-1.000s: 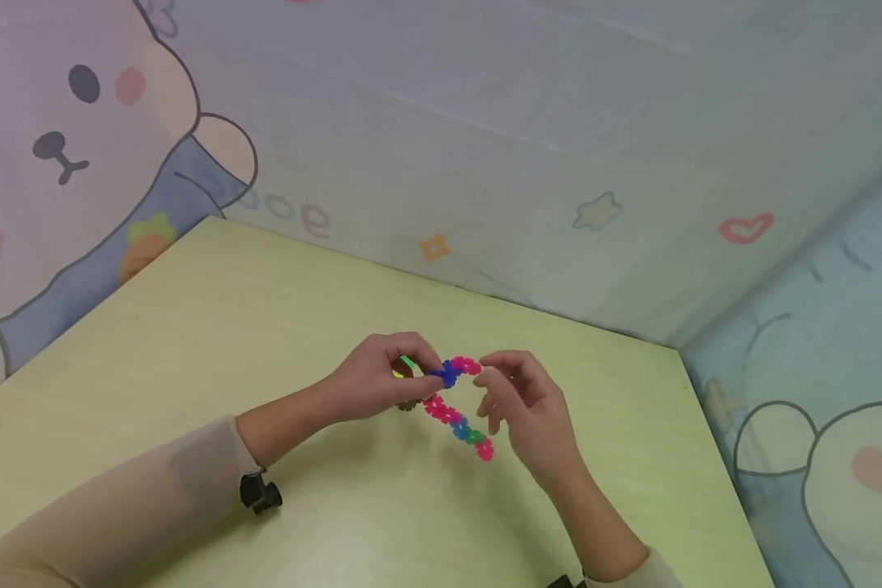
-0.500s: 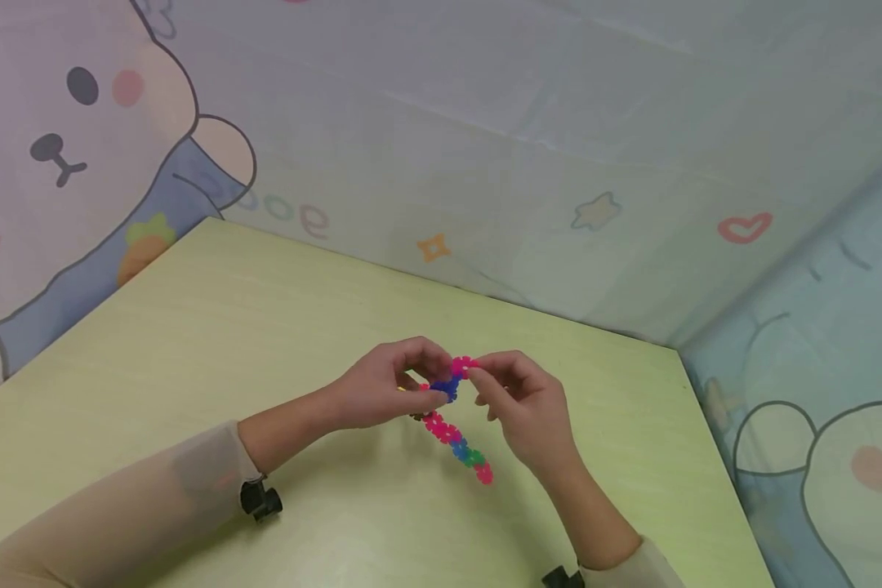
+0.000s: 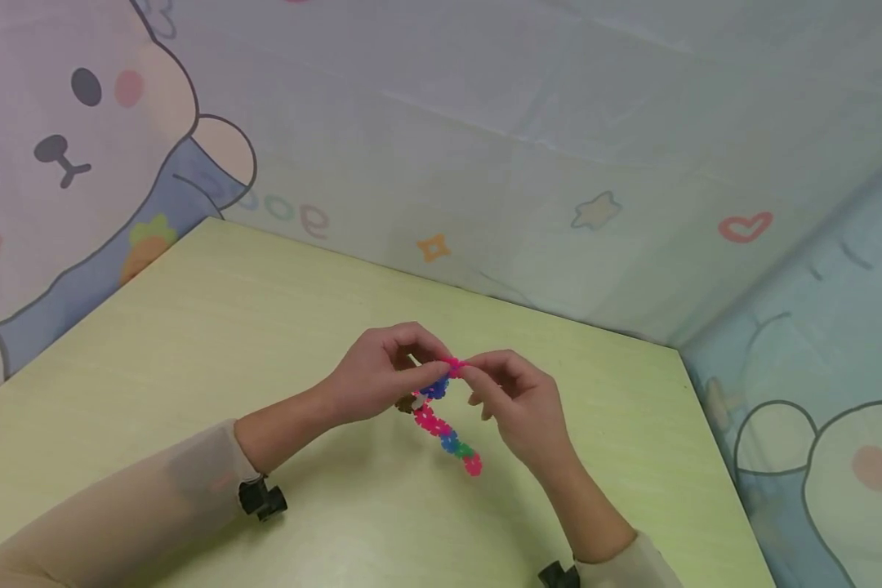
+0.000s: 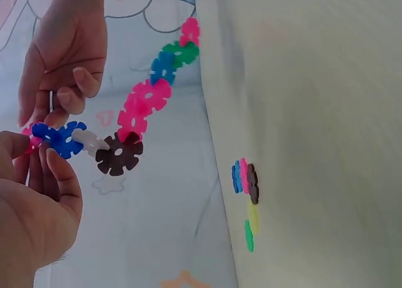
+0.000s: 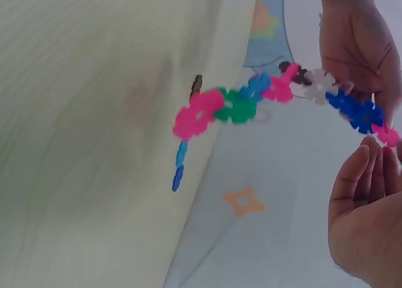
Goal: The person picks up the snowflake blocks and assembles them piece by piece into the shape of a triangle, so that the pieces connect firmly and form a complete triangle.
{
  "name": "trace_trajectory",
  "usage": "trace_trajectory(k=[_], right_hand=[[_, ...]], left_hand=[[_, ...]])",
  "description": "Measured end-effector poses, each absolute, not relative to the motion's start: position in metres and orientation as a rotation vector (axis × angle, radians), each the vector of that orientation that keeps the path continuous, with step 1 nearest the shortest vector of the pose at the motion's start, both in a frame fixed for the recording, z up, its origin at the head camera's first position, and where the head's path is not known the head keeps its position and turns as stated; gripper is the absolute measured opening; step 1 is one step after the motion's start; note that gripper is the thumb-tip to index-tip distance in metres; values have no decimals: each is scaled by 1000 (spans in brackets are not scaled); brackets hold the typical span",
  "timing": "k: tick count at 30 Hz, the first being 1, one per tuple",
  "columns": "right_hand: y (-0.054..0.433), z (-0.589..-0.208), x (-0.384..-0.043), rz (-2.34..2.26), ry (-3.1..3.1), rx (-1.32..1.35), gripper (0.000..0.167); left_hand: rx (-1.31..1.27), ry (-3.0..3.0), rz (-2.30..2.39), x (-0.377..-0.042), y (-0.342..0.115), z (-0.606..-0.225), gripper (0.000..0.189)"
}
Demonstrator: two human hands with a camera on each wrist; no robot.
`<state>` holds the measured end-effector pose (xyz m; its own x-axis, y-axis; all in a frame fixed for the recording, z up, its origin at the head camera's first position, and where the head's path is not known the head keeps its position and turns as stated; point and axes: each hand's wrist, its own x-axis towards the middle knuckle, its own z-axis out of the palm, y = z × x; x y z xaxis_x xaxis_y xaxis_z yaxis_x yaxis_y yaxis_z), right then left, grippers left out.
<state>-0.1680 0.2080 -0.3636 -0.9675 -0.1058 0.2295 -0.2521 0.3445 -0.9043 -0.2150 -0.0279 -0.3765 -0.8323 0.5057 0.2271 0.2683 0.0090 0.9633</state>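
Two hands were in view, one left hand (image 3: 378,374) and one right hand (image 3: 522,400), along with two sleeves (image 3: 140,490) and two black wrist devices (image 3: 260,496). One chain (image 4: 149,94) counted one green link (image 4: 183,53), one lighter blue link (image 4: 162,69), one brown link (image 4: 112,162), one white link (image 4: 91,141), two darker blue links (image 4: 61,143) and at least four pink links (image 4: 139,102), overlap hiding the exact number. One table (image 3: 265,310) held at least five loose pieces: one brown piece (image 4: 253,185), one pink piece (image 4: 244,173), one yellow piece (image 4: 252,216), one green piece (image 4: 249,236), at least one blue piece (image 4: 237,177).

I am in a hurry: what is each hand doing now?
Left hand: closed, pinching the bright pink upper end of the multicoloured chain of flower-shaped plastic discs.
Right hand: closed, pinching the same pink end from the opposite side.
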Motion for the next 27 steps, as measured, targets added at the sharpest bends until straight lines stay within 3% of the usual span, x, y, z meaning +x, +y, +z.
trace_trajectory(k=[12,20,27], right_hand=[[239,-403,-220,1767,-2779,39,35],[240,-431,-250,1459,-3137,309,29],[232,-435,-255,1274,-3258,412,36]], left_hand=[[826,2241,1911,-221,-36,-369,13],[807,2216,1928,-220,-38,-369,11],[809,2232,1922,-221,-40,-370,11]])
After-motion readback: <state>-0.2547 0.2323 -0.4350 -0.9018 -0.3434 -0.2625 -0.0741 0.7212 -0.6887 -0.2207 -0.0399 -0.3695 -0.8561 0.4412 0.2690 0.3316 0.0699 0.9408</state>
